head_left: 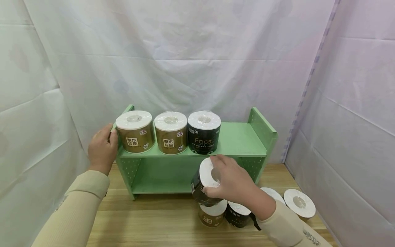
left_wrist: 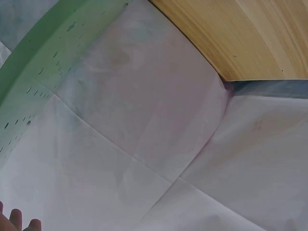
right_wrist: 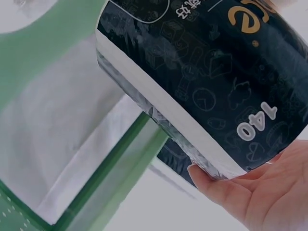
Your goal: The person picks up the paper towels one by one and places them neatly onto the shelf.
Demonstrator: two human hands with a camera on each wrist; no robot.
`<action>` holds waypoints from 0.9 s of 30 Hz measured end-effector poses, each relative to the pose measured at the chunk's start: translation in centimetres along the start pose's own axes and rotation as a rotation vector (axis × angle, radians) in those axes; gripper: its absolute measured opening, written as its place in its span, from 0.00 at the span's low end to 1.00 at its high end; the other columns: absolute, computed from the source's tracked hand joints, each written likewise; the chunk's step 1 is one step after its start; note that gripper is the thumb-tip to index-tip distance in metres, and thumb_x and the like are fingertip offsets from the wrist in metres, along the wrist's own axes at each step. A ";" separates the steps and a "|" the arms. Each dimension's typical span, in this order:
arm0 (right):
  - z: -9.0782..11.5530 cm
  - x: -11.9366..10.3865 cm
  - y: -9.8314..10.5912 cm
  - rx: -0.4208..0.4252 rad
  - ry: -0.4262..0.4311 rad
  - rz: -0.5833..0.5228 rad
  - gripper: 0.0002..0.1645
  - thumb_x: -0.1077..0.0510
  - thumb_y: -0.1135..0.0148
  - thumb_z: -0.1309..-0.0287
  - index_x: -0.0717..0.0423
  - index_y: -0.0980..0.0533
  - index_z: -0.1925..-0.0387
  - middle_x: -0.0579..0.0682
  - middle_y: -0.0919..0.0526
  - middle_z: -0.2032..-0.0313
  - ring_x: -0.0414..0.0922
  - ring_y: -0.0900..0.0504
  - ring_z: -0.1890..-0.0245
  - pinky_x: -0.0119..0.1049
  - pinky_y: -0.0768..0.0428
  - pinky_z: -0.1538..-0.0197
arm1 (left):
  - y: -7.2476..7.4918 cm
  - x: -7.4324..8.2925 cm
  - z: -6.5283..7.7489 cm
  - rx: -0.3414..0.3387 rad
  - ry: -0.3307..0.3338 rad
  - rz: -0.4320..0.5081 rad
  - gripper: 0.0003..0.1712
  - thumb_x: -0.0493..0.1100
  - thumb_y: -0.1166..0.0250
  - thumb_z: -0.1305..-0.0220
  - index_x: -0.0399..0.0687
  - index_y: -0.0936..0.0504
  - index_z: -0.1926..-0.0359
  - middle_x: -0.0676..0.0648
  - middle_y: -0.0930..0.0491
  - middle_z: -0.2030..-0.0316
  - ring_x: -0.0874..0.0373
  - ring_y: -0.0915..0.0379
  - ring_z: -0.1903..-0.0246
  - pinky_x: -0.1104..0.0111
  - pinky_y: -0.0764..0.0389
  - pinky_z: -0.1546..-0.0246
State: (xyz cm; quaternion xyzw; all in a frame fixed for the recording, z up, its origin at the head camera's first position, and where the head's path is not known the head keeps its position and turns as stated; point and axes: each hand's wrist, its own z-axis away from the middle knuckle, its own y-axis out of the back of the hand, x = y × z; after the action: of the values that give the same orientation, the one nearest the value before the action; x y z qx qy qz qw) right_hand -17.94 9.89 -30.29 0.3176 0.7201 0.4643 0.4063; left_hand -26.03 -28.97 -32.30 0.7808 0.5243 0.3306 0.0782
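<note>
While the right hand (head_left: 229,178) grips the tilted black toilet-paper roll (head_left: 199,193), level it clear of the green shelf (head_left: 242,139). Finger closure at the left hand (head_left: 102,149) cannot be determined.

Dark-wrapped roll (right_wrist: 207,91) in right hand (right_wrist: 264,190)

white cloth (head_left: 197,85): behind, both sides | checked strip (head_left: 316,59): right-hand corner | wood-grain tabletop (head_left: 148,223): below
</note>
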 end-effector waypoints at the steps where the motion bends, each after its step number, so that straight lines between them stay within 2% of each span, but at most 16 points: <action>1: 0.0 0.1 0.2 0.002 0.000 0.004 0.55 0.37 0.31 0.62 0.58 0.34 0.33 0.58 0.31 0.36 0.56 0.31 0.38 0.56 0.24 0.48 | 0.0 0.0 0.0 0.001 -0.002 -0.001 0.22 0.44 0.51 0.30 0.36 0.24 0.42 0.31 0.22 0.49 0.33 0.28 0.50 0.42 0.29 0.48; 9: 0.4 1.0 1.9 0.012 -0.011 0.030 0.55 0.38 0.30 0.63 0.59 0.34 0.33 0.61 0.30 0.37 0.60 0.30 0.39 0.60 0.25 0.48 | 0.0 0.0 0.0 0.003 -0.013 -0.003 0.22 0.45 0.51 0.30 0.36 0.24 0.43 0.32 0.22 0.49 0.34 0.28 0.49 0.43 0.29 0.47; 20: 0.6 2.0 4.6 0.024 -0.035 0.065 0.53 0.39 0.31 0.57 0.62 0.35 0.33 0.64 0.32 0.36 0.62 0.31 0.38 0.63 0.25 0.50 | 0.1 0.2 -0.1 0.007 -0.018 0.002 0.22 0.44 0.51 0.30 0.36 0.23 0.44 0.32 0.22 0.50 0.34 0.28 0.51 0.43 0.29 0.49; 27: 0.2 2.5 6.8 0.019 -0.018 0.061 0.53 0.39 0.32 0.54 0.66 0.37 0.33 0.64 0.31 0.37 0.61 0.31 0.39 0.60 0.28 0.44 | 0.1 0.2 0.0 0.012 -0.018 0.004 0.22 0.44 0.51 0.30 0.35 0.23 0.44 0.31 0.22 0.50 0.33 0.28 0.51 0.43 0.29 0.48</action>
State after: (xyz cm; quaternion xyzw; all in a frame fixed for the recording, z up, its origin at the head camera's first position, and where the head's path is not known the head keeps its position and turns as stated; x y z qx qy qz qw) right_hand -18.36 14.57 -24.72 0.3474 0.7106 0.4669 0.3954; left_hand -25.91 -28.84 -32.17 0.7852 0.5242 0.3204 0.0776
